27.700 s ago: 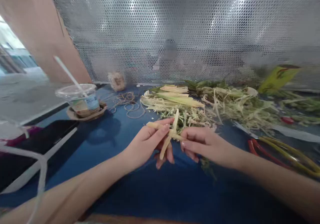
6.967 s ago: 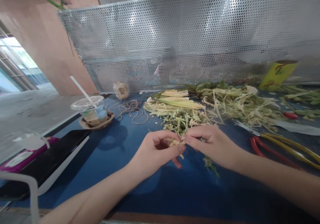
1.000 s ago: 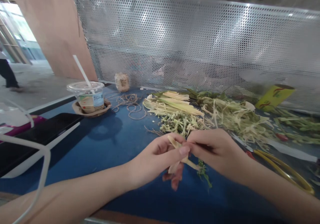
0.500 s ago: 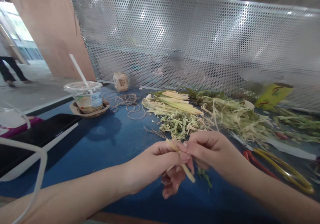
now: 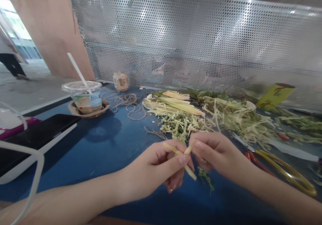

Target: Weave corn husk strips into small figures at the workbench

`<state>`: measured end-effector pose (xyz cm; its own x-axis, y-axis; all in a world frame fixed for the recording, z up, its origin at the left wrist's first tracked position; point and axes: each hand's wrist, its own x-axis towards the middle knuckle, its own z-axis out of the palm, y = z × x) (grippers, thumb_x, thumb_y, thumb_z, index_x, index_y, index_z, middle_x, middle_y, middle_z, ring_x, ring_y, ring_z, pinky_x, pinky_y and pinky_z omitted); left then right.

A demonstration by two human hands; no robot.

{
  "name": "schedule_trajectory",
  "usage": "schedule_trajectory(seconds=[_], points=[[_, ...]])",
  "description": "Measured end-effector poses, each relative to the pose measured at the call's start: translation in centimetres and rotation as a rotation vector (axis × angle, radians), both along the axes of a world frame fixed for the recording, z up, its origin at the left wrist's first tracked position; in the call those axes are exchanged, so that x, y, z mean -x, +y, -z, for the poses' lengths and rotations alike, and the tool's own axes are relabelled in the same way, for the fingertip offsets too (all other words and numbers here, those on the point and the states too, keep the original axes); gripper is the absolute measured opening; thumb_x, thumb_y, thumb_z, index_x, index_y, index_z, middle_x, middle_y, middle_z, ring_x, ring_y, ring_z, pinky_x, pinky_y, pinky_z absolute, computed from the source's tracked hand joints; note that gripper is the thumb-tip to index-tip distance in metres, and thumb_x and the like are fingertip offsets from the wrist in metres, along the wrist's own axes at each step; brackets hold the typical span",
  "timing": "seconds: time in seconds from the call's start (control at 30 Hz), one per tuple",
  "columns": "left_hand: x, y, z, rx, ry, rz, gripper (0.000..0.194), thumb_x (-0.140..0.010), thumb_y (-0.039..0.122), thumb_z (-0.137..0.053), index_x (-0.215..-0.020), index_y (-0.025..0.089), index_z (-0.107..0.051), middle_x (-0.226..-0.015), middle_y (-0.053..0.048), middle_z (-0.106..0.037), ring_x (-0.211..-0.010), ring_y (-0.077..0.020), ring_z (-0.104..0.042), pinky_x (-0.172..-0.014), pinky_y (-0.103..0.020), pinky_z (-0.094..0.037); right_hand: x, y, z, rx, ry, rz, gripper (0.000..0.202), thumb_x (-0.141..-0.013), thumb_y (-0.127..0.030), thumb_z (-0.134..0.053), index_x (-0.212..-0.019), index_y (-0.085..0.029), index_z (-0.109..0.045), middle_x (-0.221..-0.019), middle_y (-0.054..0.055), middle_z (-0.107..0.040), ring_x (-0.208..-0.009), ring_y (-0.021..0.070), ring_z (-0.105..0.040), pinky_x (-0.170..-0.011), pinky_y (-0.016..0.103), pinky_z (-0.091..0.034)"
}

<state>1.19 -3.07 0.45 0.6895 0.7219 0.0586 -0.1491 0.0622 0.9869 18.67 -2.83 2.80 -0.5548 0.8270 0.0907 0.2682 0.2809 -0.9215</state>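
Note:
Near the middle of the blue table, my left hand (image 5: 163, 166) pinches a pale yellow strip (image 5: 190, 172) between thumb and fingers; its ends stick out on both sides of the thumb. My right hand (image 5: 213, 151) is closed beside it, thumb and forefinger gripping a short pale end (image 5: 187, 150) that crosses the strip at my left thumb. Whether the two pale pieces are one is hidden by the fingers. Just beyond the hands lie a heap of green, curled plant bits (image 5: 179, 124) and a fan of flat yellow-green husks (image 5: 173, 104).
A lidded cup (image 5: 88, 97) with a straw, tangled twine (image 5: 125, 101) and a black device (image 5: 35, 134) with a white cable are on the left. Right are shredded husks (image 5: 236, 117), scissors (image 5: 286, 171) and a yellow tube (image 5: 275, 96). Perforated metal (image 5: 201, 44) stands behind; a person (image 5: 11, 57) is far left.
The pale end at my right fingertips now shows, crossing the strip. My left fingers have curled in below it. The far-left person has shifted slightly.

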Motion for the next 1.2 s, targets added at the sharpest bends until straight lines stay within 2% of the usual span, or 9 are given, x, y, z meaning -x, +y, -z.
schedule_trajectory(seconds=[0.07,0.13,0.23,0.33,0.53,0.67,0.73,1.0,1.2], points=[[0.1,0.0,0.0,-0.042,-0.001,-0.046,0.022,-0.081,0.036,-0.052,-0.074,0.015,-0.049,-0.045,0.007,-0.044,-0.040,-0.0037,-0.042,-0.044,-0.015,-0.037,0.1,-0.1,0.0,-0.006,-0.058,-0.040,0.040,-0.072,-0.054,-0.054,-0.062,-0.016,-0.048,-0.051,-0.005,-0.037,-0.046,0.0055,-0.031,-0.041,0.018,-0.026],[0.2,0.1,0.0,-0.053,0.017,-0.076,0.020,-0.078,0.034,-0.056,-0.075,0.016,-0.049,-0.046,0.006,-0.047,-0.040,-0.0041,-0.044,-0.043,-0.015,-0.039,0.2,-0.3,0.2,-0.022,-0.162,-0.034,0.038,-0.071,-0.052,-0.057,-0.062,-0.015,-0.049,-0.053,-0.004,-0.039,-0.049,0.0061,-0.034,-0.043,0.019,-0.028],[0.2,0.1,0.0,-0.013,0.046,-0.089,0.019,-0.076,0.032,-0.058,-0.076,0.016,-0.048,-0.047,0.006,-0.048,-0.039,-0.0048,-0.044,-0.042,-0.016,-0.041,0.4,-0.5,0.4,-0.024,-0.264,-0.032,0.032,-0.078,-0.042,-0.052,-0.061,-0.015,-0.051,-0.053,-0.003,-0.044,-0.046,0.0053,-0.039,-0.043,0.018,-0.029],[0.3,0.1,-0.1,-0.031,0.091,-0.087,0.018,-0.077,0.031,-0.057,-0.075,0.016,-0.048,-0.046,0.007,-0.047,-0.039,-0.0044,-0.043,-0.041,-0.015,-0.039,0.3,-0.6,0.4,-0.026,-0.293,-0.068,0.033,-0.082,-0.035,-0.048,-0.057,-0.014,-0.049,-0.050,-0.004,-0.043,-0.042,0.0032,-0.036,-0.040,0.015,-0.028],[0.5,-0.4,-0.5,-0.142,0.086,-0.115,0.013,-0.079,0.028,-0.055,-0.078,0.015,-0.051,-0.047,0.007,-0.044,-0.042,-0.0033,-0.040,-0.042,-0.013,-0.033,-0.3,-0.1,0.2,-0.156,-0.188,-0.234,0.033,-0.083,-0.026,-0.047,-0.053,-0.014,-0.042,-0.048,-0.005,-0.036,-0.044,0.0029,-0.031,-0.042,0.015,-0.026],[0.6,-1.0,-0.9,-0.116,0.010,-0.071,0.013,-0.079,0.026,-0.055,-0.076,0.015,-0.051,-0.050,0.006,-0.043,-0.042,-0.0027,-0.039,-0.040,-0.012,-0.032,-0.8,0.1,0.7,-0.257,-0.092,-0.350,0.031,-0.081,-0.019,-0.048,-0.053,-0.016,-0.034,-0.051,-0.006,-0.027,-0.046,0.0040,-0.026,-0.044,0.018,-0.023],[0.6,-1.2,-1.1,-0.082,-0.025,-0.057,0.012,-0.079,0.025,-0.055,-0.074,0.015,-0.051,-0.052,0.006,-0.042,-0.042,-0.0021,-0.037,-0.039,-0.012,-0.031,-1.0,0.2,0.9,-0.295,-0.067,-0.394,0.030,-0.079,-0.014,-0.048,-0.055,-0.017,-0.031,-0.053,-0.006,-0.028,-0.048,0.0048,-0.026,-0.046,0.019,-0.024],[0.7,-1.5,-0.8,0.015,-0.093,-0.025,0.012,-0.080,0.025,-0.056,-0.075,0.016,-0.051,-0.051,0.006,-0.041,-0.043,-0.0020,-0.037,-0.042,-0.013,-0.032,-1.2,0.3,1.4,-0.386,-0.100,-0.405,0.034,-0.079,-0.017,-0.044,-0.055,-0.019,-0.021,-0.053,-0.005,-0.023,-0.048,0.0074,-0.025,-0.048,0.024,-0.022],[0.8,-1.6,-0.4,0.035,-0.079,-0.051,0.015,-0.079,0.028,-0.057,-0.073,0.016,-0.051,-0.047,0.008,-0.039,-0.040,-0.0023,-0.035,-0.043,-0.016,-0.031,-1.2,0.2,1.6,-0.422,-0.062,-0.390,0.034,-0.078,-0.015,-0.045,-0.055,-0.019,-0.020,-0.053,-0.005,-0.021,-0.048,0.0076,-0.023,-0.048,0.024,-0.022]])
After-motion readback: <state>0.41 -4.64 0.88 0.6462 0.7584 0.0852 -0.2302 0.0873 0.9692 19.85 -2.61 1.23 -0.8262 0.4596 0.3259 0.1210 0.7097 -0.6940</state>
